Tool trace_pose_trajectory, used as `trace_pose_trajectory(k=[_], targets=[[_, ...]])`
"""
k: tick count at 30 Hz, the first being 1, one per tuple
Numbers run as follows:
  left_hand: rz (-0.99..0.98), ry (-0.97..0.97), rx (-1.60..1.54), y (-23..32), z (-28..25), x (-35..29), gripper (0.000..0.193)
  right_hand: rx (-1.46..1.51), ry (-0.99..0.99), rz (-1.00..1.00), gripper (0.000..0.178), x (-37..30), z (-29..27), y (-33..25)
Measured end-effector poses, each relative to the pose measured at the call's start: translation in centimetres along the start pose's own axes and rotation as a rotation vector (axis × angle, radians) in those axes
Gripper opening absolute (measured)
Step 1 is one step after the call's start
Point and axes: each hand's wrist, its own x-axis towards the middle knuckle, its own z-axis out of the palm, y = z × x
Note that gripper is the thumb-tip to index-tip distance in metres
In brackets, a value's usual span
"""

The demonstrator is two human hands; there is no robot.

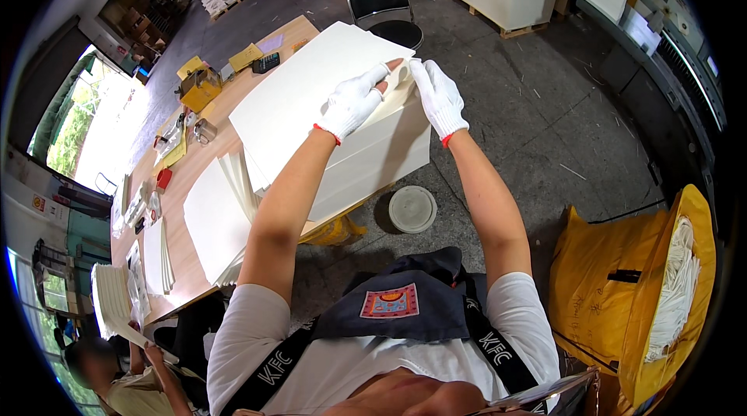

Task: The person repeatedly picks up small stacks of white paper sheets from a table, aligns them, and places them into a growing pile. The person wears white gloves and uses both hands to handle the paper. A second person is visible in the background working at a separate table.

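A tall stack of large white paper sheets (311,89) sits on the table's right side. At its far right corner some sheets bend upward between my hands. My left hand (352,105), in a white glove with bare fingertips showing, lies over the top sheets and grips their raised edge between thumb and fingers. My right hand (440,98), also white-gloved, is closed on the corner of the sheets, its fingertips partly hidden by the paper.
The wooden table (179,206) also bears a smaller fanned paper stack (218,210), a calculator (266,63) and a yellow box (199,89). A lidded bucket (412,209) stands on the floor, a yellow sack of paper strips (615,291) at right. Another person (148,385) handles paper at lower left.
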Motion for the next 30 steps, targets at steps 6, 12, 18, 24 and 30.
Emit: trace_pose_trajectory(k=[6, 12, 18, 24, 30], targets=[[-0.056, -0.154, 0.067, 2.1, -1.2, -0.3, 0.032, 0.021, 0.067, -0.051, 0.054, 0.3, 0.7, 1.2], [-0.064, -0.143, 0.054, 1.4, -0.9, -0.3, 0.037, 0.064, 0.045, -0.04, 0.053, 0.1, 0.5, 0.9], [-0.01, -0.079, 0.039, 0.9, -0.4, -0.3, 0.035, 0.069, 0.046, 0.018, 0.055, 0.0, 0.3, 0.3], [0.077, -0.091, 0.083, 0.4, -0.6, -0.1, 0.03, 0.083, 0.069, -0.012, 0.054, 0.1, 0.6, 0.8], [0.067, -0.086, 0.051, 1.4, -0.5, -0.6, 0.032, 0.09, 0.087, -0.023, 0.053, 0.3, 0.9, 1.3]])
